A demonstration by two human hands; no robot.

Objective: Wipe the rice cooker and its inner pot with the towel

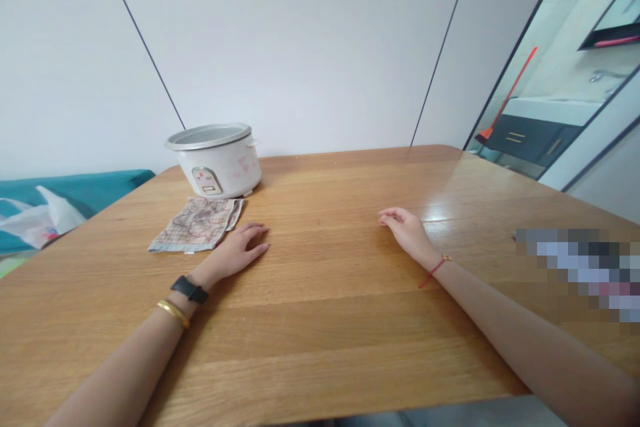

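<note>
My left hand (241,250) rests on the wooden table (320,320), thumb and fingers apart, holding nothing. Just beside it lies a folded patterned cloth (195,223) with a pale blue edge. Behind the cloth stands a white rice cooker (225,167) with pink flowers and a front switch panel; its top is uncovered, and its inside is mostly hidden by the rim. On the right half of the table, my right hand (406,230) is loosely closed, fingertips curled toward the thumb, with nothing visible in it.
A blurred-out object (590,267) lies at the table's right side. A white wall (320,47) rises behind the table. To the left, a plastic bag (43,217) sits on a teal seat (110,187). An orange broom (513,93) leans in the doorway at right.
</note>
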